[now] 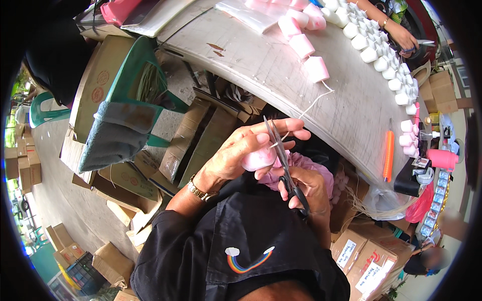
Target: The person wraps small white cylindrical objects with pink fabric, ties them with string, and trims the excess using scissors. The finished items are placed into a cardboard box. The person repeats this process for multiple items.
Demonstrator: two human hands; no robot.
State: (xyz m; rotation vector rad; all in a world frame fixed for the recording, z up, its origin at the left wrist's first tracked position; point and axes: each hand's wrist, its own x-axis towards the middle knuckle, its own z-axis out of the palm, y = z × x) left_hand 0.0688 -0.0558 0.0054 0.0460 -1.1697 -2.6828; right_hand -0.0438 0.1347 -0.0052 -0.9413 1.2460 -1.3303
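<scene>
In my left hand [233,153] is a small pink-and-white candle [258,160], gripped by the fingers; a gold watch is on that wrist. A long pale wick [312,104] runs from this candle up over the table edge to another pink candle [316,70] lying on the tabletop. My right hand [309,188] has its fingers in the black handles of a pair of scissors [281,155]. The scissor blades point up and cross in front of the left fingers, beside the wick at the candle's top. Whether the blades touch the wick I cannot tell.
Ahead is the pale worktable [241,55], with several pink candles and rows of white candles [369,52]. An orange-handled tool [389,155] lies near its right end. Across it, a co-worker's hand [404,40] holds scissors. A green chair [133,75] and cardboard boxes [366,261] stand around.
</scene>
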